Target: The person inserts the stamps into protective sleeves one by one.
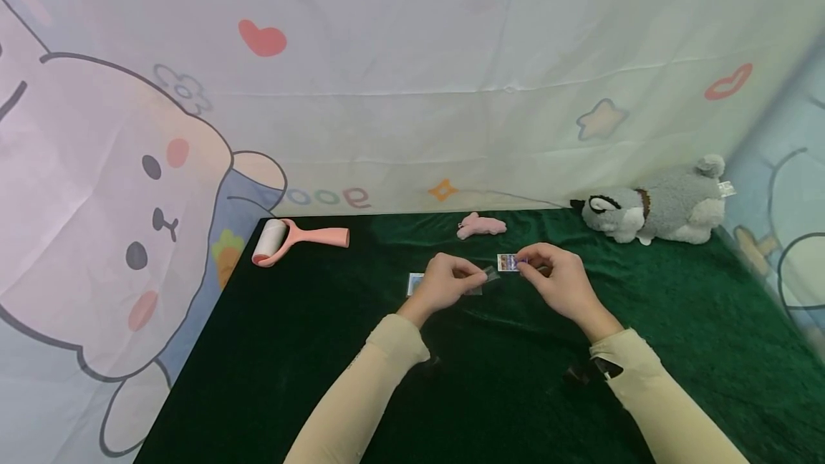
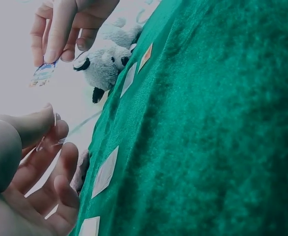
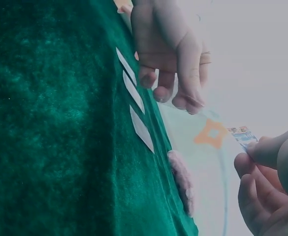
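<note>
My left hand (image 1: 447,283) pinches a small clear plastic sleeve (image 1: 492,274) between thumb and index finger, with the other fingers loosely bent. My right hand (image 1: 556,279) grips a small printed card (image 1: 507,262) by its edge, thumb against index finger. In the left wrist view this card (image 2: 43,74) shows a blue and orange print. Card and sleeve are held up above the green cloth, close together. Beneath my left hand lie flat cards, one (image 1: 415,283) partly hidden by the wrist; the right wrist view shows several pale cards (image 3: 134,93) in a row.
The table wears a dark green velvet cloth (image 1: 309,378). A lint roller (image 1: 316,236) with a pink handle lies back left, a small pink plush toy (image 1: 482,226) behind the hands, and a grey plush toy (image 1: 677,205) back right. A printed curtain (image 1: 419,92) hangs behind.
</note>
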Demonstrator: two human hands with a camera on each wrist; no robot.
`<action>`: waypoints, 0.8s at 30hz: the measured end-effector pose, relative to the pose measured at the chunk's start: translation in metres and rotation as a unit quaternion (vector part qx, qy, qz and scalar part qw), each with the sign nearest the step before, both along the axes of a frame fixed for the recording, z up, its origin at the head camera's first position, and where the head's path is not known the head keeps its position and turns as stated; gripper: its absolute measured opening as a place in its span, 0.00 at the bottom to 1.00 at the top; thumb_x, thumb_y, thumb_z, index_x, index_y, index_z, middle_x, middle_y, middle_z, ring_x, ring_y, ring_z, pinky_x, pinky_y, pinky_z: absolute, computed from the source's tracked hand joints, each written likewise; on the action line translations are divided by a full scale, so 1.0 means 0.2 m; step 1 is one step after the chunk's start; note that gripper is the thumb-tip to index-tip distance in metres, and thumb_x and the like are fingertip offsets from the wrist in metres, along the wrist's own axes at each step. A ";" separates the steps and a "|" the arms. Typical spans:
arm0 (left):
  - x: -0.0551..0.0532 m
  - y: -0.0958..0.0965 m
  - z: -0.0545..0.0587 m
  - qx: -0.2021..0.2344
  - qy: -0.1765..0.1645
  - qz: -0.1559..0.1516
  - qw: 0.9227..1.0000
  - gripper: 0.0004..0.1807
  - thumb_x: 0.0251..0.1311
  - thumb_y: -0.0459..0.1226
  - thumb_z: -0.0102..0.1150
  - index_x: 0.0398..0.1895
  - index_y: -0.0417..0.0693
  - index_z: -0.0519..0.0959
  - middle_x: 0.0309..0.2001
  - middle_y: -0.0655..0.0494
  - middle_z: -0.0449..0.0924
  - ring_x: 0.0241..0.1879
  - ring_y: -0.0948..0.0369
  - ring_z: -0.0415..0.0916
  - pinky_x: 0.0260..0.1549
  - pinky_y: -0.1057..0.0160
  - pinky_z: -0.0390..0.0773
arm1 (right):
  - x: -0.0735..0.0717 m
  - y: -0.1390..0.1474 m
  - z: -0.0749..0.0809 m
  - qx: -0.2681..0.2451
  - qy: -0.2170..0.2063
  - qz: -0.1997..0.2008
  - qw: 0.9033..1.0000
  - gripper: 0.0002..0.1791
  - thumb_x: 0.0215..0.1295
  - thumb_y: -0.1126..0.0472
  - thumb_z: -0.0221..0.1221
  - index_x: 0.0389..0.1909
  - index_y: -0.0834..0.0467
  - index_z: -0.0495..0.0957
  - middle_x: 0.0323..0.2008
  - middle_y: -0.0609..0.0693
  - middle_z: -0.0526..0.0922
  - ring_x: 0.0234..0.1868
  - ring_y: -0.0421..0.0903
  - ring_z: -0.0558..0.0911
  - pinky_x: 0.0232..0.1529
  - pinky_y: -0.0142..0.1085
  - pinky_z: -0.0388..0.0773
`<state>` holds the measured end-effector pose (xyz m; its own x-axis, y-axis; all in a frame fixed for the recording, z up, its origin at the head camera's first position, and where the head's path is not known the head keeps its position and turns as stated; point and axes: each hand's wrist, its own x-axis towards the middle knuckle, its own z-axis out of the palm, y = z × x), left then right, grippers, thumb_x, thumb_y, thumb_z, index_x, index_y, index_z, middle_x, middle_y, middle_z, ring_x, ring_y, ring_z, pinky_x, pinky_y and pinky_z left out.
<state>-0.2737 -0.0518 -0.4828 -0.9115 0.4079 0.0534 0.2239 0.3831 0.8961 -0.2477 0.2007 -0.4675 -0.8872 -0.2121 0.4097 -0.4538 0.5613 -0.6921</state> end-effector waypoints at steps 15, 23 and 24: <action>-0.01 0.00 0.00 -0.001 0.016 0.027 1.000 0.11 0.69 0.45 0.69 0.41 0.49 0.93 0.37 0.60 0.90 0.34 0.62 0.82 0.38 0.65 0.83 | 0.00 -0.01 0.01 -0.002 0.028 0.002 1.000 0.06 0.71 0.68 0.66 0.46 0.58 0.85 0.35 0.51 0.89 0.31 0.44 0.85 0.34 0.31 0.82; -0.01 0.00 0.00 -0.002 0.008 0.021 1.000 0.11 0.70 0.45 0.69 0.43 0.49 0.93 0.38 0.60 0.90 0.35 0.62 0.82 0.39 0.64 0.83 | 0.00 -0.02 0.02 0.016 0.019 0.005 1.000 0.06 0.71 0.68 0.66 0.45 0.58 0.85 0.37 0.52 0.89 0.32 0.44 0.85 0.35 0.31 0.82; -0.01 0.00 0.00 -0.002 0.007 0.020 1.000 0.11 0.70 0.45 0.68 0.43 0.48 0.93 0.38 0.60 0.90 0.35 0.62 0.82 0.40 0.64 0.83 | 0.00 -0.02 0.01 0.019 0.017 0.008 1.000 0.06 0.71 0.68 0.66 0.45 0.58 0.85 0.37 0.52 0.89 0.32 0.44 0.85 0.35 0.31 0.82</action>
<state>-0.2752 -0.0508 -0.4823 -0.9259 0.3722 0.0644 0.2208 0.3952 0.8917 -0.2469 0.1973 -0.4645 -0.8697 -0.2412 0.4307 -0.4851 0.5794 -0.6550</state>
